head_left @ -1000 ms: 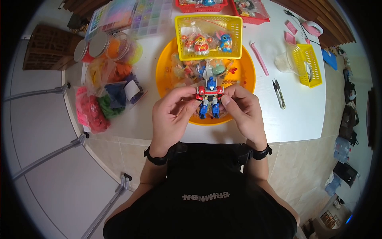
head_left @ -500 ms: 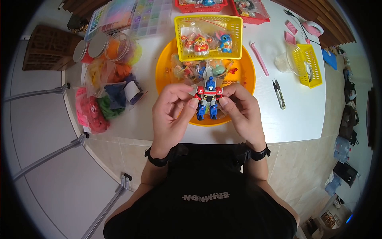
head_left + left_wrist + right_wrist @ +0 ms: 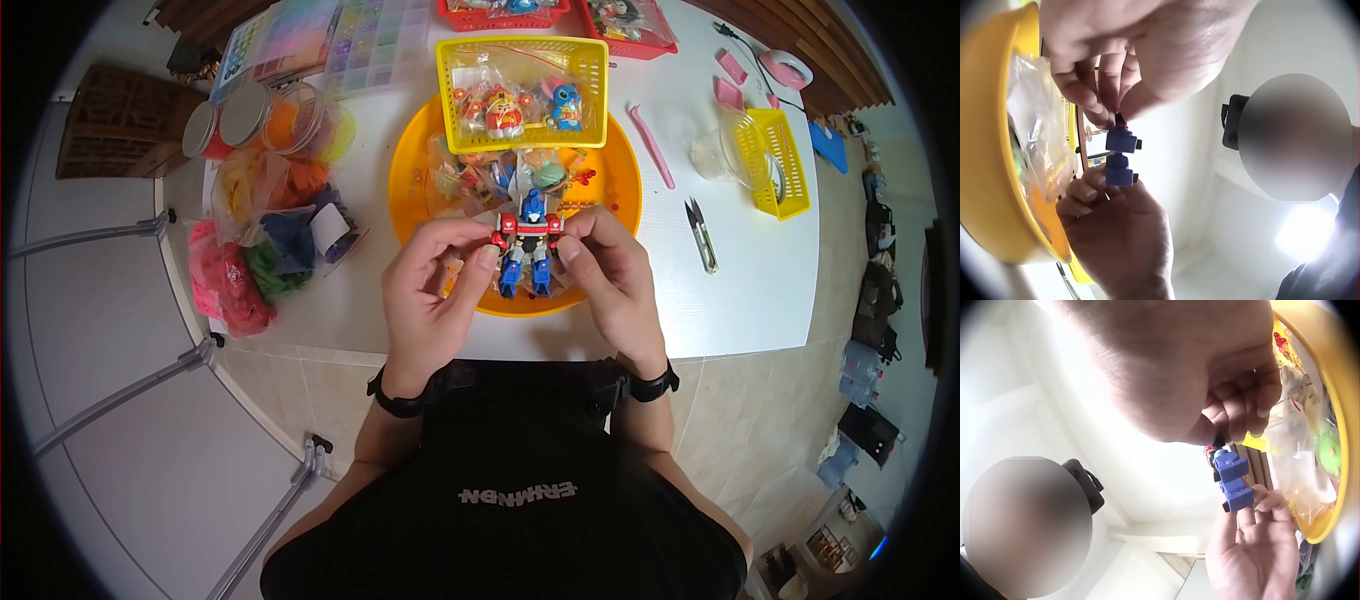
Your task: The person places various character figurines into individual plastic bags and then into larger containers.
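Note:
Between my two hands is a red, white and blue toy robot figure (image 3: 532,240), upright with its front and blue head toward the head camera. My left hand (image 3: 435,295) pinches its red arm on the left side with thumb and forefinger. On the other side my right hand (image 3: 615,285) pinches the opposite arm the same way. From below, both wrist views show the figure's blue feet (image 3: 1121,142), (image 3: 1235,481). Behind and below it lies a round orange tray (image 3: 410,190) with several bagged trinkets (image 3: 480,175) in it.
A yellow basket (image 3: 452,100) holding bagged figurines overlaps the tray's far side. Bags of coloured material (image 3: 235,275) and lidded jars (image 3: 245,115) stand left. To the right lie pink tweezers (image 3: 652,147), thread snips (image 3: 701,237) and another yellow basket (image 3: 797,190).
The figure tips slightly back and forth and shifts a little to the right. Both hands keep their pinch on its arms.

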Demonstrator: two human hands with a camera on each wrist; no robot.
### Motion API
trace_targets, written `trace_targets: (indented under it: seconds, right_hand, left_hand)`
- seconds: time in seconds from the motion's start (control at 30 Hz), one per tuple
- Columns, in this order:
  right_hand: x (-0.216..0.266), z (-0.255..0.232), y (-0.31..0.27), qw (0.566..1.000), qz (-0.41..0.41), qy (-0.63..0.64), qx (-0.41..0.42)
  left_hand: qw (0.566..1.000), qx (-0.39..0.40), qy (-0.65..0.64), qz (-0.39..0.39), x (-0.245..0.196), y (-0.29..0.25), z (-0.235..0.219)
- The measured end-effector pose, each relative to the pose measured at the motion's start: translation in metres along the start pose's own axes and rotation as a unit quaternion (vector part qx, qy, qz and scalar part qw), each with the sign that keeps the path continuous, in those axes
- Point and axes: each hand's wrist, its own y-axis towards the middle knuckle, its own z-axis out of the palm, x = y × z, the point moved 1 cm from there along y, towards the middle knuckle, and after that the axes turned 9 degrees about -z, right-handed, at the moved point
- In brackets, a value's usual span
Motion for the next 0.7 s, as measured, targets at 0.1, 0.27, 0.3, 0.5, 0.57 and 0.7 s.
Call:
trace_targets:
  seconds: [0.1, 0.27, 0.3, 0.5, 0.57, 0.7]
  right_hand:
    - [-0.0010, 0.0021, 0.0004, 1.000, -0.007, -0.004, -0.004]
    - [-0.0009, 0.0010, 0.0010, 1.000, 0.004, -0.007, 0.003]
    - [-0.0010, 0.0009, 0.0011, 1.000, 0.005, -0.002, 0.000]
    - [-0.0026, 0.0032, 0.0018, 1.000, -0.026, 0.011, 0.001]
    - [-0.0060, 0.0013, 0.0029, 0.999, -0.042, -0.013, 0.014]
    - [-0.0005, 0.0027, 0.0020, 1.000, -0.008, 0.006, 0.001]
  left_hand:
    - [1.000, -0.003, -0.008, -0.006, -0.0007, 0.0007, 0.0005]
    - [1.000, 0.008, -0.009, -0.003, 0.0002, 0.0016, 0.0012]
    - [1.000, 0.013, -0.004, 0.001, 0.0016, 0.0022, 0.0010]
    - [1.000, 0.016, -0.004, -0.015, 0.0004, 0.0026, 0.0009]
    - [1.000, 0.007, -0.003, -0.004, -0.0005, 0.0029, 0.0013]
    - [0.999, -0.012, 0.000, -0.034, -0.0036, 0.0006, 0.0010]
